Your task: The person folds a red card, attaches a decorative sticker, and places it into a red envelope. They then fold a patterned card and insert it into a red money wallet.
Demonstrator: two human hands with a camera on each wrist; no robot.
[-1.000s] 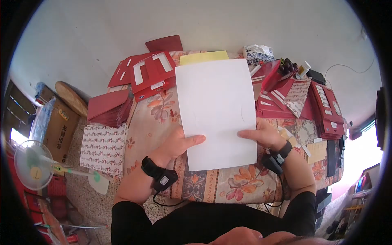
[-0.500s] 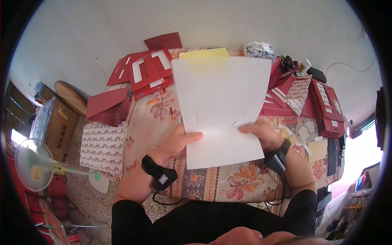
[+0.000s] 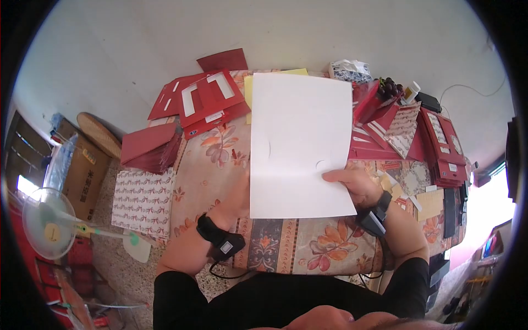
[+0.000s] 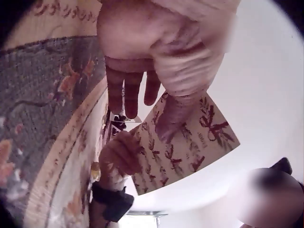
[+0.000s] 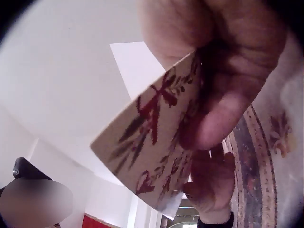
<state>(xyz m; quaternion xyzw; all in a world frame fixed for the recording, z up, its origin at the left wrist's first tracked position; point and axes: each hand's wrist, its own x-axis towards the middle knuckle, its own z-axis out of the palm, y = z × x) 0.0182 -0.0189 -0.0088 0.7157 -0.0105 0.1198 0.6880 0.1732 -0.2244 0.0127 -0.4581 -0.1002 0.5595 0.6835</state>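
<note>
A large sheet of paper (image 3: 297, 132) is held up over the table, its plain white face toward the head camera. The wrist views show its other side, printed with red bows and leafy sprigs (image 4: 190, 147). My right hand (image 3: 360, 184) pinches the sheet's lower right edge, thumb on the white face and fingers (image 5: 213, 118) against the printed side. My left hand (image 3: 236, 201) is at the lower left edge, partly hidden behind the paper. In the left wrist view its fingers (image 4: 133, 92) hang straight and apart, and its thumb (image 4: 173, 118) overlaps the printed side.
Red card folders (image 3: 209, 99) and a red stack (image 3: 148, 146) lie on the left, near a bow-patterned sheet (image 3: 142, 201). More red folders (image 3: 440, 146), grapes (image 3: 388, 88), a white bottle (image 3: 411, 91) and a tissue box (image 3: 350, 71) stand on the right. A fan (image 3: 49, 223) is at far left.
The sheet has swung and shifted, its left edge now covering much of my left hand. My left thumb has come off the white face. My right hand keeps its pinch.
</note>
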